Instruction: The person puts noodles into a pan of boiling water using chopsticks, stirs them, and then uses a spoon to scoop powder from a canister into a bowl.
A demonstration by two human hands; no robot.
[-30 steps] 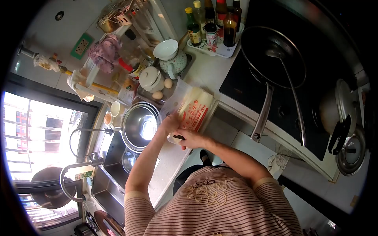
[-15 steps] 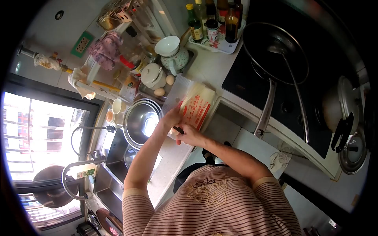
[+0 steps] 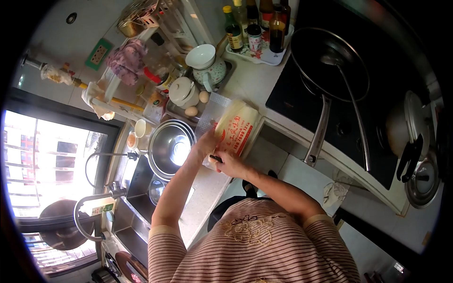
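Observation:
A clear plastic packet of pale noodles [image 3: 241,116] with red Chinese lettering lies at the counter's edge. My left hand [image 3: 206,143] is closed on the near left part of the packet. Just to its right, my right hand [image 3: 231,164] is wrapped round a small dark-handled tool [image 3: 215,159], whose end sticks out towards the left hand. What kind of tool it is I cannot tell, as the fingers cover most of it. Left of the hands stands a shiny steel bowl [image 3: 159,147]. Two eggs [image 3: 191,111] rest just beyond the packet.
A black wok [image 3: 302,52] with a ladle [image 3: 354,94] sits on the cooktop [image 3: 292,94], its handle reaching over the counter edge. Bottles [image 3: 277,34] stand on a tray behind. The sink [image 3: 130,236] and faucet [image 3: 80,212] are at left. Below the packet is an open drawer [image 3: 278,137].
The packet has shifted slightly and its printed face has creased and turned a little. The right hand's dark tool has tilted and shows more beside the fingers. Both hands keep their hold.

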